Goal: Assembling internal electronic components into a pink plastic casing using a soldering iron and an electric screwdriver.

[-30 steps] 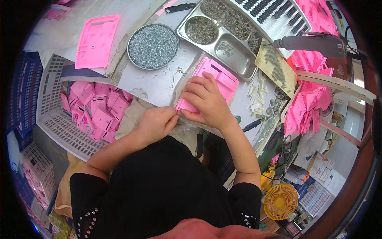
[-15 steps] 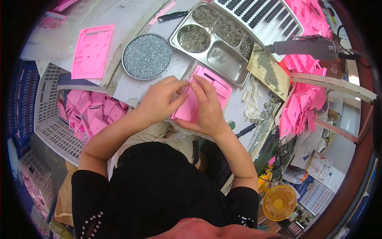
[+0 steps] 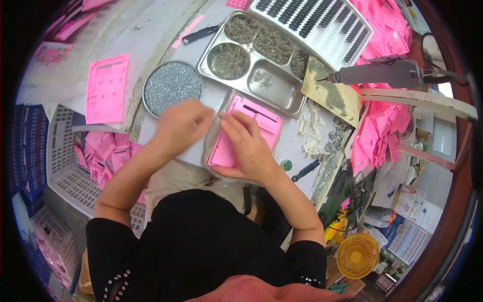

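A pink plastic casing [image 3: 224, 150] with a dark slot along its far edge lies tilted on the worktable before me. My right hand [image 3: 250, 152] grips it, fingers over its top and thumb at the near edge. My left hand [image 3: 182, 127] is just left of the casing, apart from it. Its fingers look curled but are smeared by motion, and I cannot make out anything in them. Right beyond the left hand stands a round metal dish [image 3: 145, 95] full of small silvery screws [image 3: 173, 85].
A steel compartment tray [image 3: 284, 95] holds small metal springs [image 3: 229, 61]. Beyond it sits a white tray of black parts [image 3: 332, 60]. A grey electric screwdriver [image 3: 377, 74] hangs at the right. White plastic pieces [image 3: 314, 128], another pink panel [image 3: 106, 89] and a crate [image 3: 68, 166] lie around.
My left hand has drawn away from the casing toward the screw dish. My right hand stays on the casing. The whole view has shifted slightly.
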{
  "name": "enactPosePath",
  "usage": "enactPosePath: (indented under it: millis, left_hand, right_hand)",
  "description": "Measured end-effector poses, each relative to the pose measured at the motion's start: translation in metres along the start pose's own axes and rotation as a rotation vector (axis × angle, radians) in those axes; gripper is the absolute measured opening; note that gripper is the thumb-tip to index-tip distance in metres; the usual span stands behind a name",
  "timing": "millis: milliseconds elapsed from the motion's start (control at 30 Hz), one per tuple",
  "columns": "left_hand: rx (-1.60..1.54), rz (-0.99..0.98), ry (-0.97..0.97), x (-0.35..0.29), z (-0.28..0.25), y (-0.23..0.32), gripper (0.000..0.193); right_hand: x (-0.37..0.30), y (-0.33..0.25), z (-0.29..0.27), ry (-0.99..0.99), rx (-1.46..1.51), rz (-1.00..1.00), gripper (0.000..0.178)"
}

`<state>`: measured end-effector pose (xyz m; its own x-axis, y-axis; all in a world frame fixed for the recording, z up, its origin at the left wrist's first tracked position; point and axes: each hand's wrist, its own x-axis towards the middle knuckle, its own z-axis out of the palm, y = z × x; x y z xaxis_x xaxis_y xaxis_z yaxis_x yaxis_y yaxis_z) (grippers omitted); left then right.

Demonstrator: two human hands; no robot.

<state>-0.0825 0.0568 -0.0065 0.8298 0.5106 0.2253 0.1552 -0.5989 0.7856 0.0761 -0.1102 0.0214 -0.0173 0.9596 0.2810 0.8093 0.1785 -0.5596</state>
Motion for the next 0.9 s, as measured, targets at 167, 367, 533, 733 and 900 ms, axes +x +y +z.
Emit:
enactPosePath:
  millis: [167, 367, 533, 733, 900]
  left_hand:
    - [0.270, 0.068, 0.089, 0.039, -0.027, -0.016, 0.022]
    - [0.184, 0.530, -0.214, 0.018, 0.020, 0.031, 0.027]
    - [0.356, 0.507, -0.257, 0.001, 0.028, 0.034, 0.040]
    - [0.403, 0.508, -0.294, 0.002, 0.026, 0.040, 0.043]
    - [0.423, 0.534, -0.301, 0.007, 0.023, 0.048, 0.039]
  right_hand:
    - [-0.016, 0.002, -0.006, 0.201, 0.047, -0.095, 0.071]
    - [-0.024, 0.010, 0.003, 0.395, -0.034, -0.139, 0.047]
    - [-0.059, 0.010, -0.006, 0.645, -0.123, 0.216, 0.031]
    - [-0.102, 0.000, -0.007, 0.453, -0.209, 0.511, 0.040]
    - [-0.095, -0.001, -0.021, 0.319, -0.248, 0.499, 0.043]
